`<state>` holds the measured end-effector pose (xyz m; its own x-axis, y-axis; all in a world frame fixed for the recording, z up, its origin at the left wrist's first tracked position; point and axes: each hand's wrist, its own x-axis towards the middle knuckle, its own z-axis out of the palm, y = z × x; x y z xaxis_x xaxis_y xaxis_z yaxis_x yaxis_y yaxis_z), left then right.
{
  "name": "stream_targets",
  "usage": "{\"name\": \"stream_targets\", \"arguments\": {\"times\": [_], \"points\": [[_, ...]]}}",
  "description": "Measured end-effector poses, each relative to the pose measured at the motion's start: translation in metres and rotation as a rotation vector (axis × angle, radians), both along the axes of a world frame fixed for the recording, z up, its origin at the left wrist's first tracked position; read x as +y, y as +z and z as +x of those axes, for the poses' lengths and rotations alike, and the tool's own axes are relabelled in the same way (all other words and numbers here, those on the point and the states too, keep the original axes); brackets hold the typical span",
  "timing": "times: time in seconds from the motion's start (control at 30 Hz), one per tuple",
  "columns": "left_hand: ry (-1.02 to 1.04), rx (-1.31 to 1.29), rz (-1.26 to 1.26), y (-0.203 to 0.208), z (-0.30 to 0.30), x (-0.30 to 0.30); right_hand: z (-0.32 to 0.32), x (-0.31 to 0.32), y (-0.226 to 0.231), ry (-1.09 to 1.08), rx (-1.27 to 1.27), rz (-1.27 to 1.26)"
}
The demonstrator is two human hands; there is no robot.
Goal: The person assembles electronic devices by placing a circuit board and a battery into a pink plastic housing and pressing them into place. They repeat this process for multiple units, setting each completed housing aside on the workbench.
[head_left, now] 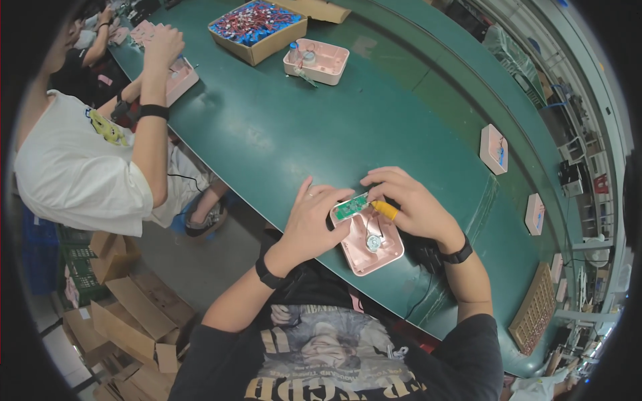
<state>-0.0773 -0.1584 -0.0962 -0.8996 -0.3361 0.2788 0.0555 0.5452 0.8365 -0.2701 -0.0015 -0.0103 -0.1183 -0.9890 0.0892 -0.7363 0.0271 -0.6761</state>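
Note:
A narrow green circuit board (352, 207) is held over the upper end of a pale pink plastic housing (361, 264). My left hand (313, 220) grips the board's left end between thumb and fingers. At its right end, the bent fingers of my right hand (411, 204) close on the board. A tapered yellow cover (384, 210), apparently a finger cot, sits at that hand's thumb. Inside the housing lies a small round whitish part (373, 242), with dark thin wires rising from it toward the board. The housing rests on the green table near its front edge.
Farther up the green table (267, 144) stand another pink housing (328, 63) and a cardboard box (257, 33) of red-wired parts. More pink housings (493, 148) lie at right, near a brown slotted tray (533, 311). A co-worker in a white shirt (87, 167) sits left, above cardboard boxes (137, 311).

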Motion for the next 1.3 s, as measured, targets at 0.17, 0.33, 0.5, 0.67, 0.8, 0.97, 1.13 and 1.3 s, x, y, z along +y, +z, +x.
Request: {"name": "stream_targets", "arguments": {"times": [0.17,0.33,0.5,0.67,0.8,0.97,1.13,1.3], "points": [[0.012,0.017,-0.012,-0.002,0.003,-0.001,0.009,0.0,0.008,0.015,0.096,0.033],[0.005,0.045,0.022,-0.001,0.001,0.0,0.015,0.001,-0.001,-0.033,0.103,0.102],[-0.005,0.098,0.053,-0.004,0.003,-0.004,0.018,-0.002,-0.005,-0.028,0.179,0.061],[0.021,0.136,0.083,-0.005,0.002,-0.003,0.019,-0.003,-0.003,-0.001,0.207,0.042],[-0.006,0.108,0.085,-0.004,0.004,-0.005,0.018,-0.003,-0.004,0.018,0.219,0.068],[-0.011,0.091,0.068,-0.003,0.006,-0.007,0.013,-0.002,-0.001,0.028,0.193,0.076],[-0.004,0.088,0.075,-0.002,0.005,-0.009,0.019,-0.006,-0.008,0.02,0.263,0.068],[-0.023,0.106,0.015,0.001,0.004,-0.012,0.022,-0.007,-0.016,0.02,0.363,0.008]]}}
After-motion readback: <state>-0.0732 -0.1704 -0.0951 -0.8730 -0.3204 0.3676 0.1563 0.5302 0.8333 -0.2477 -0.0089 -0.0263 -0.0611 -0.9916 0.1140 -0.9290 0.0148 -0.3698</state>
